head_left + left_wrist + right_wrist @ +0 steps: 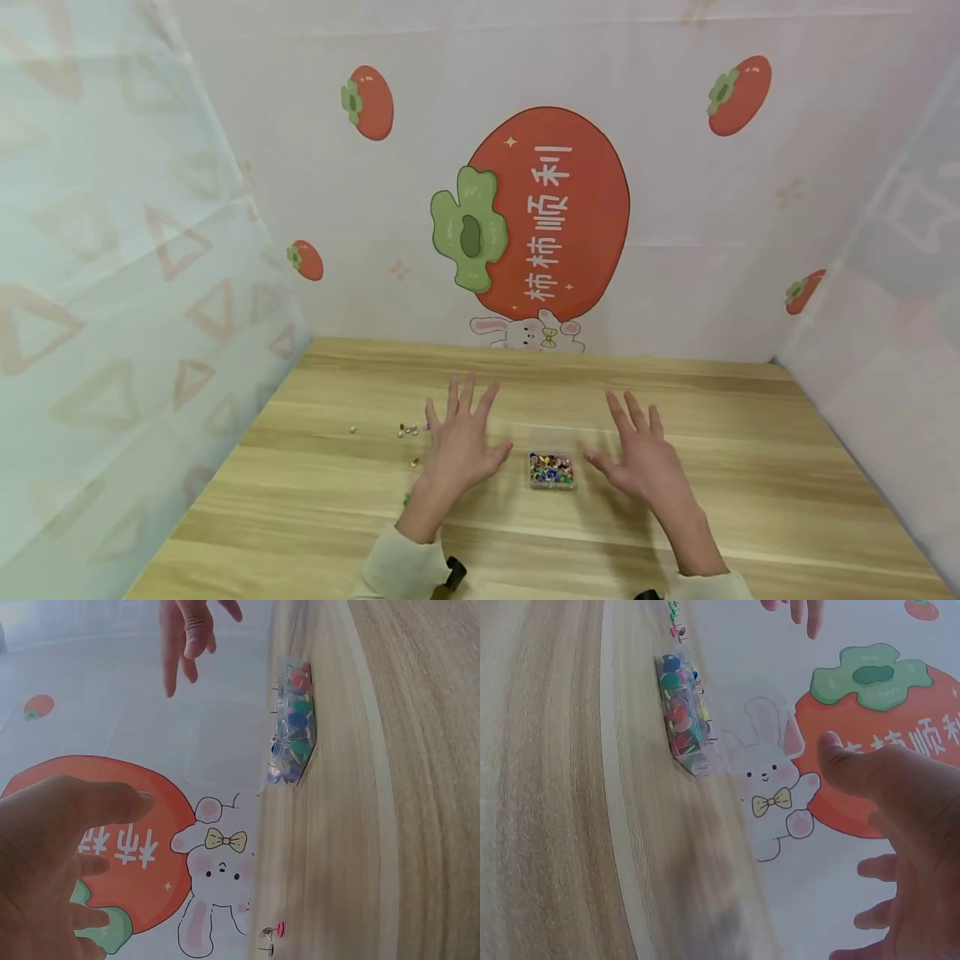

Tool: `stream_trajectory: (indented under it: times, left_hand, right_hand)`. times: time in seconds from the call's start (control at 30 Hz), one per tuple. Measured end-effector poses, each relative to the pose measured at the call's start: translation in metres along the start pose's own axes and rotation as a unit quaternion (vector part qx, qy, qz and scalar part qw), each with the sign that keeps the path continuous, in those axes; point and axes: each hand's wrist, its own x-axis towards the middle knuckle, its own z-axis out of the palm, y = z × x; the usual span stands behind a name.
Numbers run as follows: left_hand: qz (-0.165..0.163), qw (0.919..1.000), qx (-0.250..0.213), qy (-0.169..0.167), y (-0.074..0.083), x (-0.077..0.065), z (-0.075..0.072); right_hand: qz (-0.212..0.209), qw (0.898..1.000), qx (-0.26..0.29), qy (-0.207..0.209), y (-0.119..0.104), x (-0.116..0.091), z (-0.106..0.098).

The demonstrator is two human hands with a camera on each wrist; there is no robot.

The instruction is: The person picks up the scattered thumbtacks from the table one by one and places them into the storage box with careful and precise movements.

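Observation:
A small clear plastic box [551, 483] filled with colourful thumbtacks [298, 720] stands on the table between both hands. Its transparent lid [552, 437] is raised at the back. My left hand [459, 442] hovers left of the box with fingers spread and holds nothing. On the other side, my right hand [643, 458] is held over the table, fingers apart and likewise without anything in them. In the right wrist view, the tacks' round heads [676, 711] show through the box wall.
Several loose thumbtacks [408, 431] lie left of the left hand, with a lone one [353, 430] farther out and a green one [407, 499] beside the left wrist. Behind the wooden table [750, 467] hangs a printed cloth [675, 275]; further cloths enclose both sides.

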Motion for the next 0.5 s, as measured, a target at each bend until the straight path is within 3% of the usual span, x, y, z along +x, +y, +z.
stream_trajectory:
  times: [0.17, 0.33, 0.5]
  left_hand:
    - [-0.004, 1.0000, 0.004, 0.000, -0.002, 0.001, -0.003]
    - [-0.005, 1.0000, 0.000, -0.002, -0.004, 0.001, -0.004]
    - [-0.016, 0.9996, -0.021, -0.012, -0.008, -0.001, -0.007]
  right_hand:
    - [-0.023, 0.998, 0.054, -0.014, 0.000, 0.003, 0.003]
    - [-0.041, 0.989, 0.135, -0.036, -0.002, 0.004, 0.012]
    - [-0.016, 0.976, 0.212, -0.041, -0.008, 0.001, 0.020]
